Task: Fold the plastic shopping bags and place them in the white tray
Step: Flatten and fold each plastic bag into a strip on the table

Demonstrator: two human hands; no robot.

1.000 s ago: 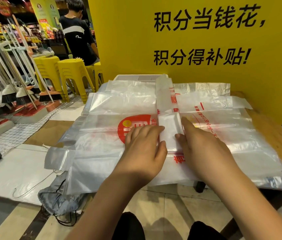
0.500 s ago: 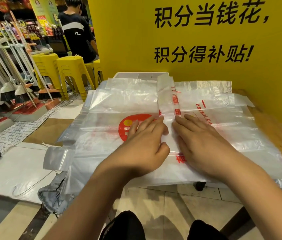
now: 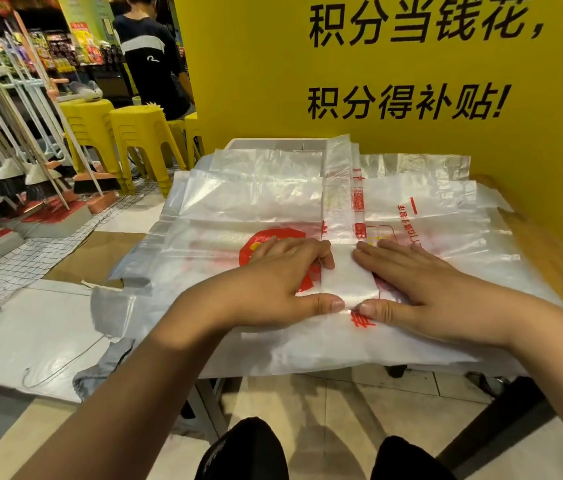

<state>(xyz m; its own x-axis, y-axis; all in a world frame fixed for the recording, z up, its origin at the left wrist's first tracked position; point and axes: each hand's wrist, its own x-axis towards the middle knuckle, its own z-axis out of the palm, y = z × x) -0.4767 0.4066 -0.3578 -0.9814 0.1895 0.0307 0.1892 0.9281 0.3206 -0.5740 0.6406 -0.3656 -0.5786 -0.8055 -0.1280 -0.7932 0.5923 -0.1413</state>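
Observation:
A narrow, lengthwise-folded plastic bag strip (image 3: 342, 188) with red print lies on a wide stack of clear shopping bags (image 3: 256, 202) covering the table. Its near end is doubled over into a small white packet (image 3: 346, 278). My left hand (image 3: 273, 282) grips the packet's left side, fingertips curled over its far edge and thumb at its near edge. My right hand (image 3: 418, 285) presses flat on the packet's right side with straight fingers, its thumb tip meeting the left thumb. The white tray (image 3: 273, 144) shows only as a rim behind the stack, against the yellow wall.
The wooden table edge (image 3: 550, 251) shows at the right. Yellow stools (image 3: 138, 133) and a rack of brooms (image 3: 31, 168) stand to the left, with a person (image 3: 148, 53) behind them. A grey bag (image 3: 100, 372) lies on the floor by the table's left corner.
Both hands slid from beside the strip onto its near end; that end is now doubled over, and my thumbs have come together at its near edge.

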